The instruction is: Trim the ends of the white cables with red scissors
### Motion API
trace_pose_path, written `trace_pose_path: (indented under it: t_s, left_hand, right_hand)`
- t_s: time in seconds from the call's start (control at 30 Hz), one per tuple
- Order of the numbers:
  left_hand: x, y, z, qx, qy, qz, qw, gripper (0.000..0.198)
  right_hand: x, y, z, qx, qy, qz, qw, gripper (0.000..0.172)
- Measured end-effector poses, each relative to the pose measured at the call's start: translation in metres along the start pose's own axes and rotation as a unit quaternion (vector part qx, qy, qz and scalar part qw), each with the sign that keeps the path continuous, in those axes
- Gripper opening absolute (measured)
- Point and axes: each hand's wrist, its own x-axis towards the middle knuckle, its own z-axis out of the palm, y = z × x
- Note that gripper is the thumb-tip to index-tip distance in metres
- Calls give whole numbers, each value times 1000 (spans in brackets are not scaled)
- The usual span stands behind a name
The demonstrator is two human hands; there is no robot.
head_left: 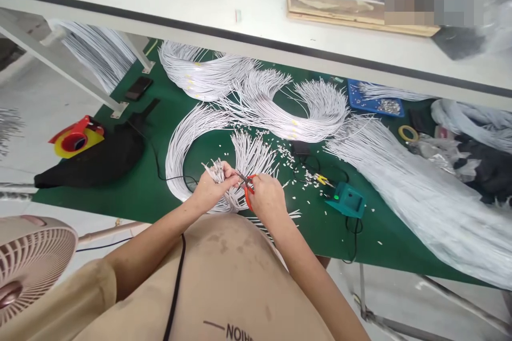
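My left hand [212,189] is closed around the ends of several white wires [215,169] near the table's front edge. Red-handled scissors [248,192] are in my right hand [269,198], their blades pointing left toward my left fingertips. Whether the blades touch a wire I cannot make out. Just behind my hands a fan of loose white wire ends [253,152] spreads on the green table top [158,157]. A looped wire bundle [176,154] curves round on the left. Small white cut pieces [286,155] lie scattered to the right.
Further back lie tied wire coils [212,77] under a white shelf [192,8]. A teal device [347,201] with a cable stands right. Beyond it are a long wire bundle [416,181] and a blue tray [376,98]. A tape dispenser [76,137] and black bag [100,157] lie left.
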Motion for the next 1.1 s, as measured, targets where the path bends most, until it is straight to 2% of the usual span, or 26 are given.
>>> trace_pose_path:
  t_s: [0.1,0.27,0.43,0.57,0.67,0.77,0.83,0.87,1.0,1.03,1.1]
  left_hand:
    - [0,0,-3,3,1,5,1000,26]
    - [0,4,-7,-18,-29,5,999,26]
    - [0,8,-6,25,-8,-22,999,29]
    - [0,7,-5,39,-11,-28,999,29]
    - [-1,6,-5,13,-36,-30,999,25]
    - [-2,7,-4,-1,-35,-29,999,24]
    - [-2,7,-3,8,-23,-29,999,25]
    - [-2,6,-2,17,-17,-30,999,26]
    - [-2,4,0,48,-1,-24,999,26]
    - [-2,3,0,50,0,-22,998,26]
    - [-2,2,1,50,-1,-19,999,26]
  right_hand:
    - [2,-3,2,7,3,3,1000,23]
    - [0,-8,-3,13,-14,10,1000,23]
    - [-5,-9,-10,6,-52,31,998,21]
    - [-4,-7,-6,19,-53,29,998,25]
    - [-3,-3,1,51,-37,18,998,25]
    - [-3,6,3,134,-40,22,990,21]
    - [-2,11,0,235,-50,50,969,20]
    - [-2,13,-2,301,-45,73,950,20]
    - [4,8,-12,548,10,137,825,23]
    - [5,4,-14,580,19,140,803,23]
    - [8,-2,-16,611,27,146,777,21]
